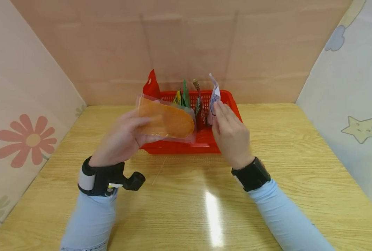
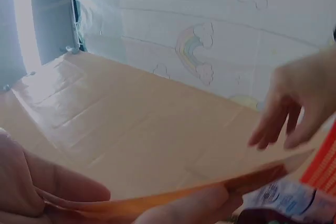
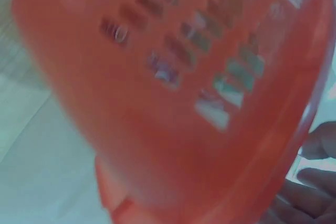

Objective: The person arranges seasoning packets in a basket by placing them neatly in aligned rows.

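My left hand (image 1: 120,137) grips a flat, rounded orange slab in a clear plastic pack (image 1: 173,122), thumb on one face and fingers underneath. The pack is held up over the left front of the red basket (image 1: 186,149), overlapping some of its contents in the head view. Along the pack's edge, the left wrist view shows the left fingers (image 2: 194,203). My right hand (image 1: 233,136) is over the basket's right side, its fingers loosely extended and holding nothing. Its fingertips overlap a white pouch with blue print (image 1: 215,99) in the head view.
Inside the basket stand a red pouch (image 1: 151,87), a green packet (image 1: 185,94), a yellow packet (image 1: 177,98) and a dark pack with a gold-coloured top (image 1: 199,111). The wooden table (image 1: 179,209) meets a tan back wall (image 1: 186,45), with patterned panels on both sides.
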Demonstrator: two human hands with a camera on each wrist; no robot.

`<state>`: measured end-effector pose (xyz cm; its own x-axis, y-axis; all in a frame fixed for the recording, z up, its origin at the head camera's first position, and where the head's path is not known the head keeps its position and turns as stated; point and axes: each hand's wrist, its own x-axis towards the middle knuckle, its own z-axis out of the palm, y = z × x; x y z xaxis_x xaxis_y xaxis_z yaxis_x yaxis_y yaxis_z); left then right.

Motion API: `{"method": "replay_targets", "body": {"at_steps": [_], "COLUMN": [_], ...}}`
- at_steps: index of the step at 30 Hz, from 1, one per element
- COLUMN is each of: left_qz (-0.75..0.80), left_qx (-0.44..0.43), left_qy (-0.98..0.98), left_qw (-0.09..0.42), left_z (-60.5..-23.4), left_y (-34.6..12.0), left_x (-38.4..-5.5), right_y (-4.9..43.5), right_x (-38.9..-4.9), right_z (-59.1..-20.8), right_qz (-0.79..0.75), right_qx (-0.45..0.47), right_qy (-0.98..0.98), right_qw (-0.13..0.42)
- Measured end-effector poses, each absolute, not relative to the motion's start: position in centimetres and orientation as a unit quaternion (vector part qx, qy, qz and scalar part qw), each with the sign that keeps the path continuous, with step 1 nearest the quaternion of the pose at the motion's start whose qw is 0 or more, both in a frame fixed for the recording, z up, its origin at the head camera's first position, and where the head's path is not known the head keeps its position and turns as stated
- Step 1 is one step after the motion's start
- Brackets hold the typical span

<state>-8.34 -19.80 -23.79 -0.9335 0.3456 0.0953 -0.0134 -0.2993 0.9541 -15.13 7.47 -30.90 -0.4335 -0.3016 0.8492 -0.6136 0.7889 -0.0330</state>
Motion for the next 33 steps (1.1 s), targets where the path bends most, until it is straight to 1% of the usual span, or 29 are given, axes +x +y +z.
{"method": "replay_targets", "body": {"at_steps": [5, 8, 11, 14, 16, 19, 22, 27, 33], "left_qz": [0.762, 0.761, 0.751, 0.753, 0.752, 0.741, 0.713, 0.67, 0.634], "left_qx": [0.128, 0.123, 0.129, 0.136, 0.12, 0.091, 0.052, 0.025, 0.003], "left_qy": [0.631, 0.637, 0.647, 0.643, 0.647, 0.664, 0.698, 0.739, 0.77], "left_qw": [0.067, 0.033, 0.01, 0.023, 0.035, 0.044, 0.053, 0.071, 0.078], "left_z": [-23.7, -23.6, -23.3, -22.8, -22.4, -21.9, -21.5, -21.1, -20.7], "left_y": [-22.8, -24.8, -26.9, -29.0, -30.2, -31.3, -31.6, -31.1, -29.9], "left_x": [-7.7, -7.6, -7.7, -8.0, -8.4, -9.2, -10.5, -12.8, -15.0], "right_y": [9.9, 11.6, 13.0, 13.9, 14.3, 14.5, 14.6, 14.7, 14.9], "right_x": [-15.9, -16.4, -16.7, -17.0, -17.2, -17.7, -18.1, -18.4, -18.7], "right_z": [-29.7, -29.0, -28.6, -28.5, -28.6, -28.9, -29.3, -29.6, -29.8], "right_qz": [0.206, 0.223, 0.234, 0.238, 0.239, 0.234, 0.237, 0.251, 0.259], "right_qx": [0.199, 0.154, 0.121, 0.104, 0.1, 0.096, 0.096, 0.096, 0.1], "right_qy": [-0.878, -0.908, -0.935, -0.95, -0.956, -0.961, -0.963, -0.961, -0.959], "right_qw": [0.383, 0.32, 0.239, 0.172, 0.142, 0.109, 0.088, 0.071, 0.06]}}
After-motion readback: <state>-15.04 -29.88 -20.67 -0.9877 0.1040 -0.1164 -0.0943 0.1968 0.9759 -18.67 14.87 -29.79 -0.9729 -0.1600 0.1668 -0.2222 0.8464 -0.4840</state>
